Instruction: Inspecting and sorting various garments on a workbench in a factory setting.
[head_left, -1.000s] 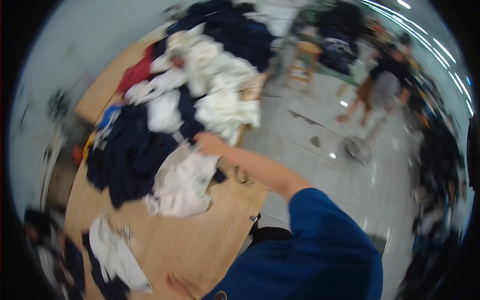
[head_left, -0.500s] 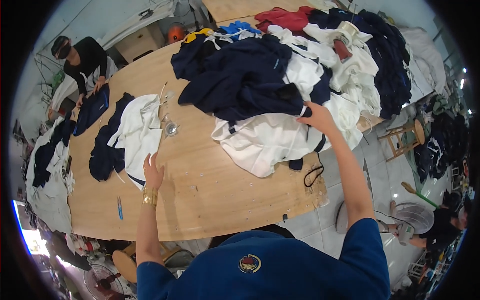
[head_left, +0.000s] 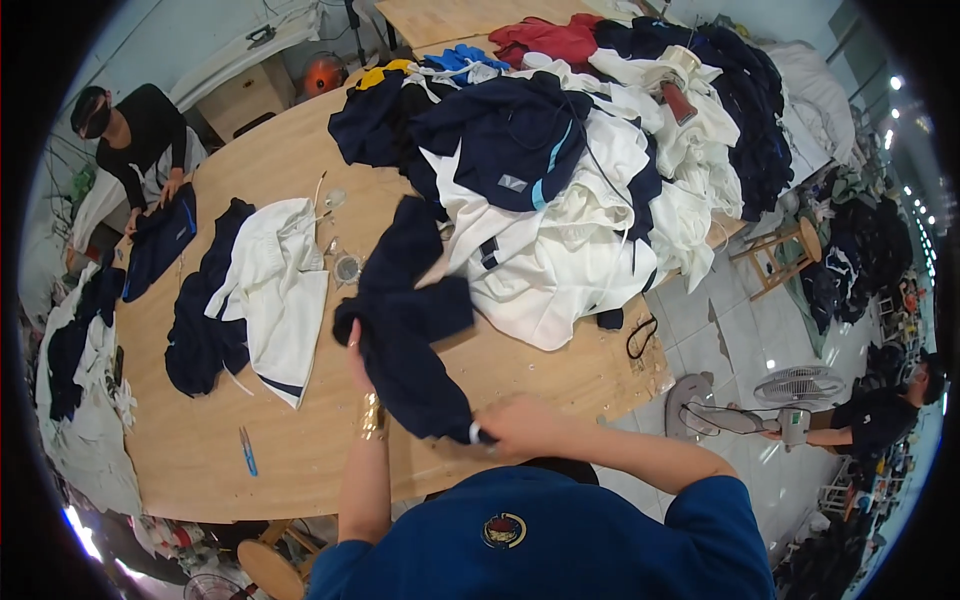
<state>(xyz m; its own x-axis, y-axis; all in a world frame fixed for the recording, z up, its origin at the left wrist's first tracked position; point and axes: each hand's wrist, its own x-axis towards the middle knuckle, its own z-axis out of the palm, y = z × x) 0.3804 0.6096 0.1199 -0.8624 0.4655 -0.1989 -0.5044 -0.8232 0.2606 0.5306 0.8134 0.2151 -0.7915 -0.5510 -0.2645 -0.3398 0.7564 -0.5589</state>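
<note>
A dark navy garment (head_left: 405, 330) hangs bunched between my hands over the near middle of the table. My right hand (head_left: 515, 425) is closed on its lower end, beside a small white tag or band. At the garment's left edge, my left hand (head_left: 358, 362) grips it, the thumb showing and the other fingers largely hidden by cloth. Farther right lies a heap of white garments (head_left: 545, 285), topped by navy shorts (head_left: 510, 140) with a light blue stripe. To the left of my left hand are a white garment (head_left: 270, 290) and a navy one (head_left: 200, 330).
Blue-handled thread snips (head_left: 248, 455) lie on the wooden table (head_left: 310, 460) at the near left. A small round clear dish (head_left: 347, 270) sits mid-table. At the far left a co-worker (head_left: 145, 140) handles dark cloth. On the right stand a fan (head_left: 797, 388) and a stool (head_left: 790, 255).
My right hand has drawn the navy garment off the heap toward me, uncovering the striped shorts. My left hand has moved right and taken hold of the garment.
</note>
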